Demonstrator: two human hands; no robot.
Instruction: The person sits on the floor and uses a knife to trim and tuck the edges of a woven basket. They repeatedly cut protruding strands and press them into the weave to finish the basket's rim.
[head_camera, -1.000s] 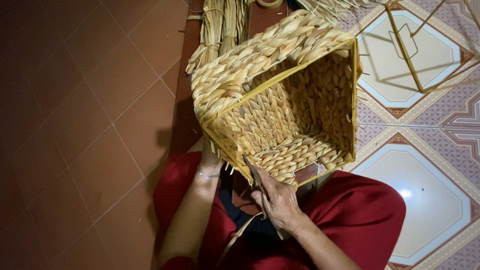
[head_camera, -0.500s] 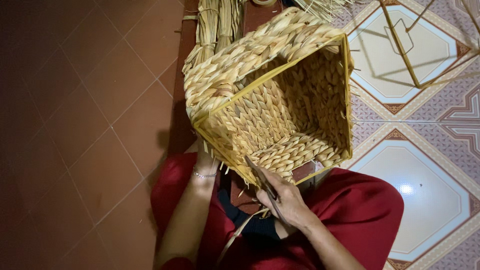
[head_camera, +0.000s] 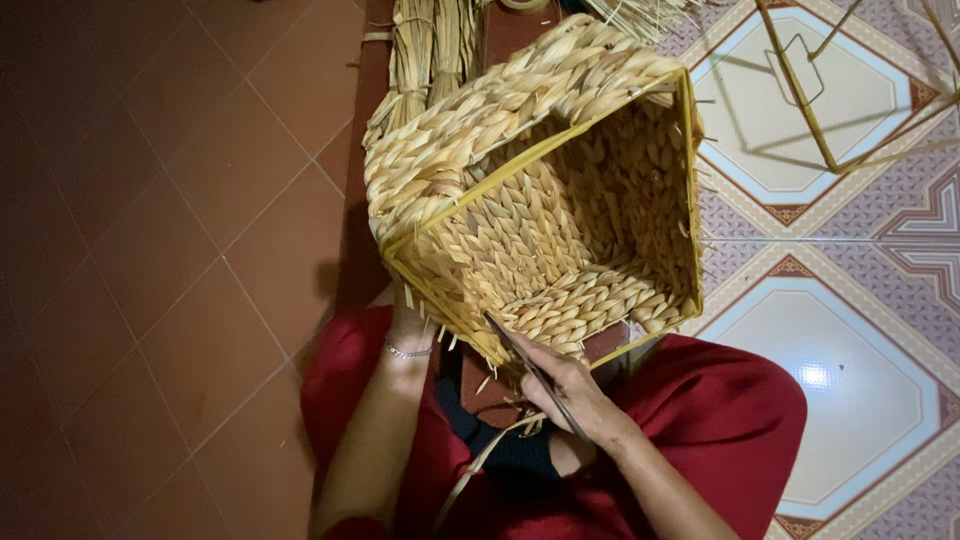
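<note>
The left forearm runs up from the lower middle of the view, nearly straight, with a thin bracelet at the wrist. The left hand (head_camera: 408, 322) is mostly hidden, so its grip cannot be judged; only the back of the wrist and heel of the hand show. The right forearm comes in from the lower right, angled up and leftward. The right hand (head_camera: 567, 388) is curled, fingers closed, thumb uppermost, knuckles toward the camera, probably pinching something thin.

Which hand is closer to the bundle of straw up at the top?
Left. The left hand holds the woven basket at its near left corner, below the straw bundle. The right hand grips scissors at the basket's near rim, farther away.
</note>
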